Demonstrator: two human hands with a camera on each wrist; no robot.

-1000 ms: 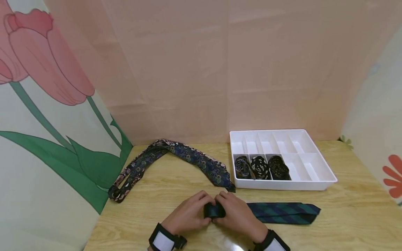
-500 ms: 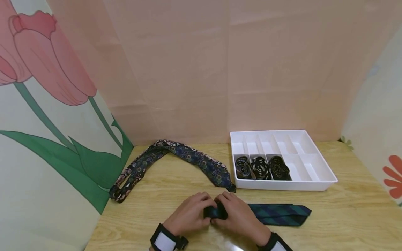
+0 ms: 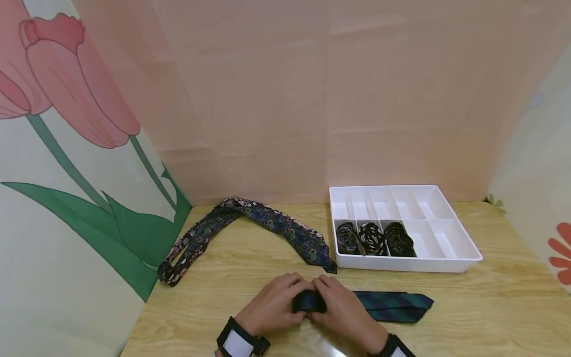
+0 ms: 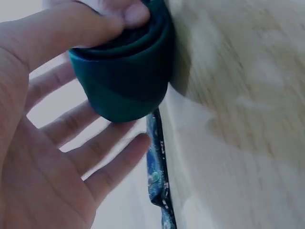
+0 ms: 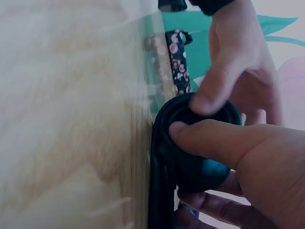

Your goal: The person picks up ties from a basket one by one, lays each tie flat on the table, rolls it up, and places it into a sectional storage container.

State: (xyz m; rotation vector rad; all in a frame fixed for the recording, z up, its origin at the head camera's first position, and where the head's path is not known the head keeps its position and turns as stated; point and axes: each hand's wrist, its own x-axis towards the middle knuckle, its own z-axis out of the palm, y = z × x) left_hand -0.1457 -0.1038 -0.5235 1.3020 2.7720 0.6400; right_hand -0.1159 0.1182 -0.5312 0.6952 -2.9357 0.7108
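A dark green and navy striped necktie (image 3: pixel 392 306) lies on the table, its left part wound into a roll (image 4: pixel 124 90). My left hand (image 3: pixel 277 305) grips the roll from the left, thumb on its coiled side and fingers along the far side. From the right my right hand (image 3: pixel 343 310) pinches the same roll, its thumb pressed into the coil in the right wrist view. The flat tail of the tie runs out to the right from beneath the right hand. Both hands partly hide the roll in the head view.
Behind the hands, a floral necktie (image 3: pixel 285 225) lies bent across the table (image 3: pixel 200 317). To the right stands a white divided tray (image 3: pixel 401 264); three rolled dark ties (image 3: pixel 372 239) fill front compartments at its left. A papered wall (image 3: pixel 267 99) rises behind.
The tie's flat tail has shortened, its pointed end sliding left toward the hands. Both hands keep hold of the roll and turn it slightly. The head view has shifted a little.
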